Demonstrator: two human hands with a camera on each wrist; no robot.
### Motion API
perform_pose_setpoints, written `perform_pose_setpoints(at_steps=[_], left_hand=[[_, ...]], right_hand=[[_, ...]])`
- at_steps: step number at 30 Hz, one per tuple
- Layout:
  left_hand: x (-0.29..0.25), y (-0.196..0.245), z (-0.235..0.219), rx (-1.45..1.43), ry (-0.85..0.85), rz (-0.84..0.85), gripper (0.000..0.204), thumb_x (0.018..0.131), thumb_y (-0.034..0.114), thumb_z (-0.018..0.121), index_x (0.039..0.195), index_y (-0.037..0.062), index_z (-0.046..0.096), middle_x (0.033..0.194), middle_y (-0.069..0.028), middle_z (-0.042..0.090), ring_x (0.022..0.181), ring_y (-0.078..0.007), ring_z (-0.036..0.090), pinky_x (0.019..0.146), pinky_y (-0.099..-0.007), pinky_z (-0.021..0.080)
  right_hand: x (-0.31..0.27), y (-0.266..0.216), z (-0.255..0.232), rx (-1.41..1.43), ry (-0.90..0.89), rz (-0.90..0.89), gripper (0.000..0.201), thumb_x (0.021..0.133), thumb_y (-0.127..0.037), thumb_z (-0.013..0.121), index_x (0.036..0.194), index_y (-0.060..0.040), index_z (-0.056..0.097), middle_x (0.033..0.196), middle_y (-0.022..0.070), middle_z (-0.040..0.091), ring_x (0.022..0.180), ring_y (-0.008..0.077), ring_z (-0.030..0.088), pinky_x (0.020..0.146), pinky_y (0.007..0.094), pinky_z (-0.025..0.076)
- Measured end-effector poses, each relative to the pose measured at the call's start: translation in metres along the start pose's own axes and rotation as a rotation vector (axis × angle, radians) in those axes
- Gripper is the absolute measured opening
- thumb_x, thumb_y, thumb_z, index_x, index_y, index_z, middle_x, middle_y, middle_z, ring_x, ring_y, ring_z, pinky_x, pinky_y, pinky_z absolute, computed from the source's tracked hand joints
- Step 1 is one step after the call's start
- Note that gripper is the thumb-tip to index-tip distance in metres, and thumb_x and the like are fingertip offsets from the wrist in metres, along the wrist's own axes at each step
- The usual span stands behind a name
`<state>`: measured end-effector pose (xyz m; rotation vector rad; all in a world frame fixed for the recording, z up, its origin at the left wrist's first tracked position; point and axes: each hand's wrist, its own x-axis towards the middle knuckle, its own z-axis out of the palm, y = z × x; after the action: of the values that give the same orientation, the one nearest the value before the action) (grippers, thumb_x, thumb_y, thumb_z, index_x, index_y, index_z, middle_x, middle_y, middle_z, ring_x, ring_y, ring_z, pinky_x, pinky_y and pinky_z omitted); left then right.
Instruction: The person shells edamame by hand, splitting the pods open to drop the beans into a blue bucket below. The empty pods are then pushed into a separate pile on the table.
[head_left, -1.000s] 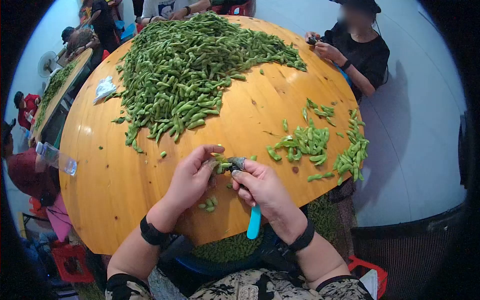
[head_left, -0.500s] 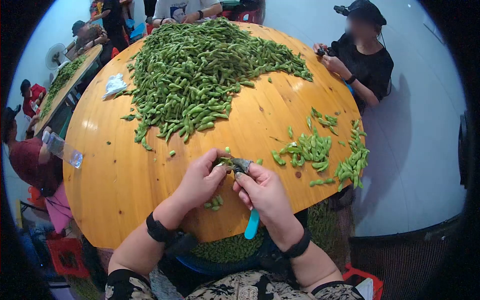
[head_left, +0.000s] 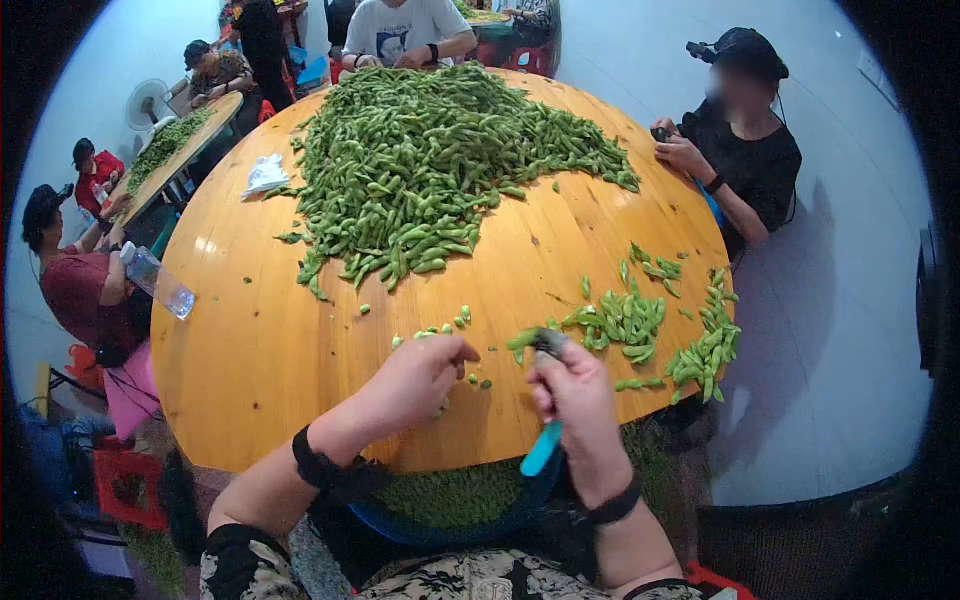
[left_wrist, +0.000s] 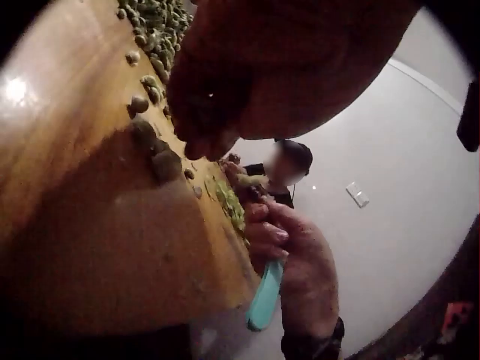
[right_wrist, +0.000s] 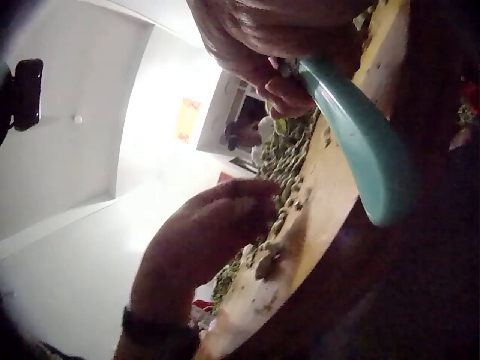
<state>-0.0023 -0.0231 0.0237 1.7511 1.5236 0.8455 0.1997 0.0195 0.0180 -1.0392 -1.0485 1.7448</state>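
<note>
Two hands work at the near edge of a round, honey-coloured wooden surface (head_left: pixel 250 330) in the head view. Beside the big heap of green soybean pods (head_left: pixel 430 160), the left hand (head_left: pixel 420 380) rests with fingers curled downward over loose shelled green beans (head_left: pixel 445 325), gripping nothing visible. Right of those beans, the right hand (head_left: pixel 575 395) grips a teal-handled small knife (head_left: pixel 541 450) and pinches a green pod (head_left: pixel 522 341) at its tip.

From the left wrist, the left hand (left_wrist: pixel 247 82) hovers over the beans (left_wrist: pixel 139 105), fingertips bent.

From the right wrist, the fingers (right_wrist: pixel 277 82) wrap the knife handle (right_wrist: pixel 360 142).
</note>
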Motion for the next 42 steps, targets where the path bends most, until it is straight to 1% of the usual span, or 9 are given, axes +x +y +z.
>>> perform_pose_setpoints(at_steps=[2,5,11,21,23,28,29,30,42], left_hand=[[-0.004,0.002,-0.004,0.34,-0.033,0.192,0.019,0.076,-0.002,0.052,0.092,0.0006,0.062,0.089,-0.0145,0.06,0.09,-0.0345,0.056,0.084,-0.041,0.046],[-0.001,0.007,-0.018,0.683,0.09,0.169,0.017,0.077,0.002,0.055,0.092,0.0008,0.062,0.094,-0.0145,0.059,0.093,-0.0341,0.055,0.085,-0.0431,0.045],[0.066,-0.04,-0.033,0.669,0.329,0.078,0.017,0.078,0.007,0.061,0.094,0.001,0.061,0.096,-0.0142,0.055,0.093,-0.0347,0.056,0.081,-0.0425,0.046],[0.088,-0.048,-0.032,0.751,0.354,0.05,0.012,0.083,0.008,0.059,0.093,0.0013,0.057,0.096,-0.0156,0.057,0.081,-0.0389,0.059,0.071,-0.0449,0.049],[0.071,-0.023,-0.023,0.461,0.275,0.025,0.01,0.084,0.008,0.058,0.092,0.0018,0.056,0.089,-0.017,0.062,0.08,-0.0387,0.06,0.071,-0.0428,0.05],[0.029,0.003,0.004,-0.095,0.089,0.018,0.027,0.092,0.001,0.051,0.118,0.002,0.058,0.085,-0.0029,0.065,0.059,-0.0064,0.055,0.052,-0.0218,0.047],[0.025,0.0,0.007,-0.097,0.082,0.015,0.027,0.092,0.001,0.051,0.118,0.002,0.058,0.085,-0.0029,0.065,0.059,-0.0064,0.055,0.052,-0.0218,0.047],[0.022,-0.002,0.011,-0.12,0.089,0.057,0.028,0.092,0.001,0.051,0.119,0.0026,0.058,0.085,-0.0031,0.065,0.059,-0.0068,0.055,0.053,-0.0222,0.048],[0.014,-0.013,0.023,0.214,0.267,0.307,0.034,0.079,-0.001,0.064,0.113,0.0028,0.059,0.087,-0.0157,0.064,0.074,-0.0298,0.063,0.065,-0.0341,0.051]], right_hand=[[0.005,0.0,-0.03,-0.023,0.015,-0.003,0.012,0.092,-0.01,0.05,0.098,-0.0034,0.058,0.064,-0.0012,0.052,0.044,0.0025,0.042,0.036,0.0179,0.032],[0.01,0.002,-0.055,-0.007,0.03,0.023,0.01,0.093,-0.011,0.05,0.093,-0.0027,0.057,0.062,-0.0016,0.05,0.043,0.0033,0.042,0.035,0.0182,0.032],[0.004,-0.003,-0.049,-0.026,-0.005,0.046,0.015,0.093,-0.01,0.049,0.081,-0.0032,0.054,0.061,-0.0021,0.049,0.044,0.0026,0.042,0.036,0.0188,0.032],[-0.002,-0.01,-0.037,-0.094,-0.081,0.099,0.013,0.095,-0.012,0.048,0.099,-0.0035,0.057,0.068,-0.0015,0.053,0.048,0.0015,0.045,0.039,0.0176,0.035],[0.0,-0.009,-0.029,-0.077,-0.098,0.115,0.014,0.095,-0.012,0.048,0.102,-0.0039,0.057,0.069,-0.0016,0.054,0.049,0.0013,0.046,0.04,0.0173,0.036],[0.007,-0.007,-0.006,-0.125,-0.258,0.124,0.021,0.095,-0.013,0.048,0.11,-0.0029,0.057,0.072,-0.0023,0.056,0.051,0.0019,0.048,0.042,0.0174,0.038],[0.008,-0.006,-0.001,-0.115,-0.301,0.137,0.021,0.094,-0.013,0.048,0.109,-0.0022,0.057,0.072,-0.0024,0.056,0.051,0.0019,0.048,0.042,0.0174,0.038],[0.007,-0.006,0.004,-0.1,-0.294,0.126,0.014,0.095,-0.013,0.049,0.089,-0.0037,0.057,0.069,-0.0037,0.056,0.05,0.0011,0.048,0.041,0.0163,0.038],[0.003,0.015,0.025,-0.051,-0.17,0.046,0.011,0.094,-0.013,0.052,0.09,-0.0062,0.06,0.066,-0.0062,0.052,0.053,0.0,0.044,0.046,0.0161,0.033]])
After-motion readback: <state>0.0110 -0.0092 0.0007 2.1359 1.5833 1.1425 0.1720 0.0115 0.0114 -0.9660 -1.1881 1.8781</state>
